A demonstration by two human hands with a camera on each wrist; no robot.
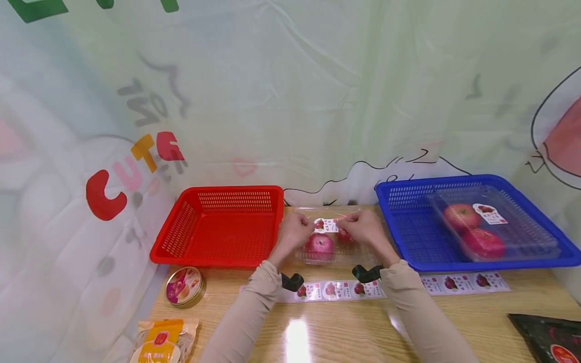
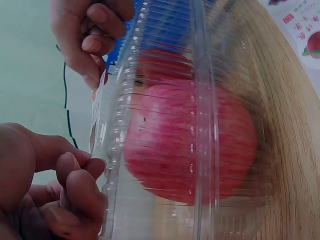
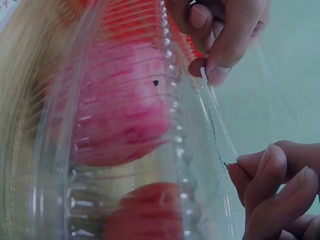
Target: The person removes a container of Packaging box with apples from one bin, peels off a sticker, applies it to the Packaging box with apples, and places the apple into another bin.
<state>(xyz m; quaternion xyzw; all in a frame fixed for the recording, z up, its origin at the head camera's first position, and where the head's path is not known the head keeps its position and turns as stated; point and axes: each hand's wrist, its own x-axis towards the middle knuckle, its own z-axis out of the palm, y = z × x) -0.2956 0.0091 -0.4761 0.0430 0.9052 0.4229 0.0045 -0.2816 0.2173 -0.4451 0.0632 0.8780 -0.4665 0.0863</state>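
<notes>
A clear plastic box (image 1: 354, 258) with apples inside stands between the two baskets, its lid closed. Just over the lid, a white sticker label (image 1: 326, 225) with a red fruit picture is stretched between both hands. My left hand (image 1: 295, 232) pinches its left end between thumb and forefinger, and my right hand (image 1: 365, 229) pinches the right end. Seen edge-on in the right wrist view, the label (image 3: 222, 122) stands slightly off the lid. Through the box wall, a pink-red apple (image 2: 190, 140) shows in the left wrist view, with another apple (image 2: 162, 65) behind it.
A red basket (image 1: 236, 237) stands left. The blue basket (image 1: 395, 222) on the right holds a labelled box of apples (image 1: 483, 244). Label strips (image 1: 331, 291) lie in front. A round tin (image 1: 184, 286), an orange packet (image 1: 161, 340) and a black packet (image 1: 551, 335) lie nearer.
</notes>
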